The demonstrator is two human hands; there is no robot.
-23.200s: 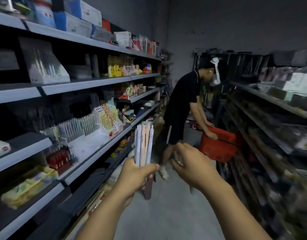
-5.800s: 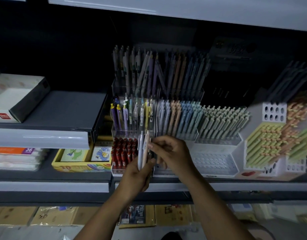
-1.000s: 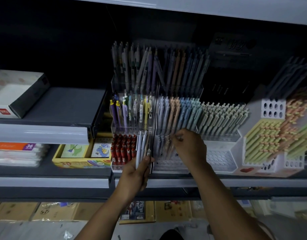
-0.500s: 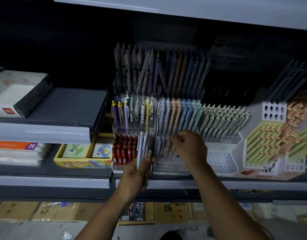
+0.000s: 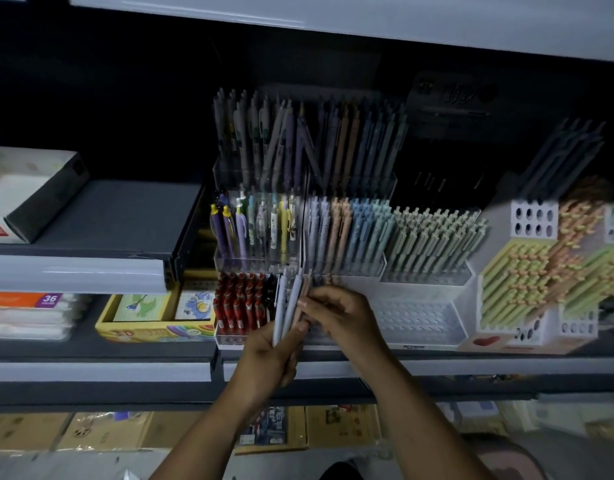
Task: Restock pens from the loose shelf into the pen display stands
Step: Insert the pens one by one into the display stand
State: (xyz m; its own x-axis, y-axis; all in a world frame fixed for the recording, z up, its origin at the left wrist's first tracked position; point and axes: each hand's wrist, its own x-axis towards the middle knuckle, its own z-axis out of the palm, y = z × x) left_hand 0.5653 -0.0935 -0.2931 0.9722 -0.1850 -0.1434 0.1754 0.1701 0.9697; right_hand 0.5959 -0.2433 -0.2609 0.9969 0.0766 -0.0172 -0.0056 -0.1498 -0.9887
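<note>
Single head-worn cam, looking forward and a bit down, square onto the shelf (image 5: 91, 370). Pen display stand (image 5: 347, 270) sits dead centre, close up. Left hand (image 5: 274, 353) holding pens (image 5: 285, 308) and right hand (image 5: 340, 317) show just below it.

Bare holed tray (image 5: 418, 323) beneath overhanging pastel pens (image 5: 433, 237).

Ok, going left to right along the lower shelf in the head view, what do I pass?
stacked packs labelled 36 → yellow picture box → red pens → pen bundle gripped by the left hand → white perforated stand → white honeycomb stand of green and orange pens.
</note>
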